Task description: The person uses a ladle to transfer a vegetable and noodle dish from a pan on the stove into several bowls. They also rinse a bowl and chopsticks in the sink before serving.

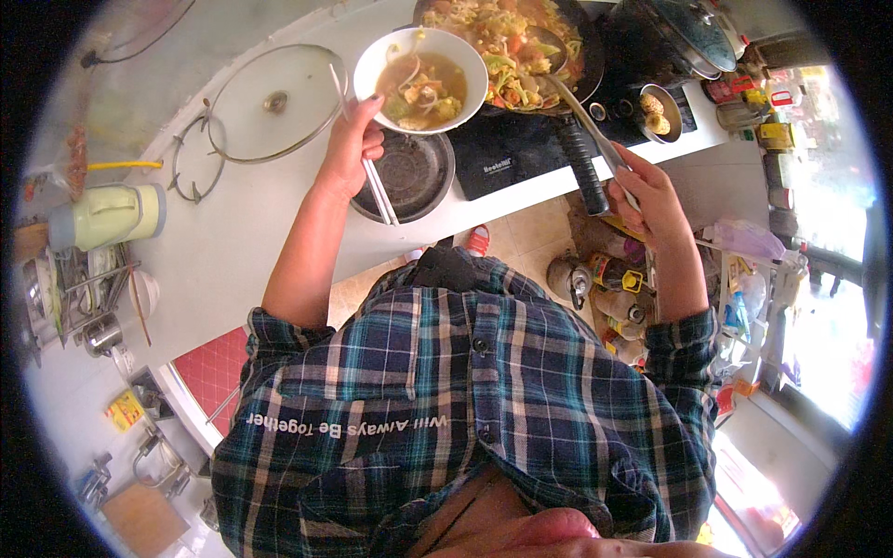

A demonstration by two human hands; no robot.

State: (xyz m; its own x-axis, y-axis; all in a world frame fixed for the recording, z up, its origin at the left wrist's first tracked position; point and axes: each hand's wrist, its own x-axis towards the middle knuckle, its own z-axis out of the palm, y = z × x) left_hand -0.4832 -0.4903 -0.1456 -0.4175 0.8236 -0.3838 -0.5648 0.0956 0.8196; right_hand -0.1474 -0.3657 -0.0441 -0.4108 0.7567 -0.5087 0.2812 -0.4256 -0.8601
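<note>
My left hand (356, 150) grips a white bowl (361, 70) by its near left rim, with a pair of chopsticks (380, 192) held in the same hand. Broth with bean sprouts and vegetable pieces (425, 91) fills part of the bowl. In my right hand (645, 192) is the handle of a metal ladle (593, 129). Its head rests among the cooked vegetables (502, 49) in a dark wok (591, 66). The wok's black ribbed handle (584, 167) points towards me, left of my right hand. Below the bowl sits a dark round pan (411, 174), partly covered by it.
A glass lid (244, 104) and a wire ring stand (183, 164) lie on the white counter (230, 230). The wok stands over a black cooktop (502, 157). To the right are a small metal bowl (670, 115) with food pieces and a large lidded pot (649, 42). Several bottles (617, 272) stand below.
</note>
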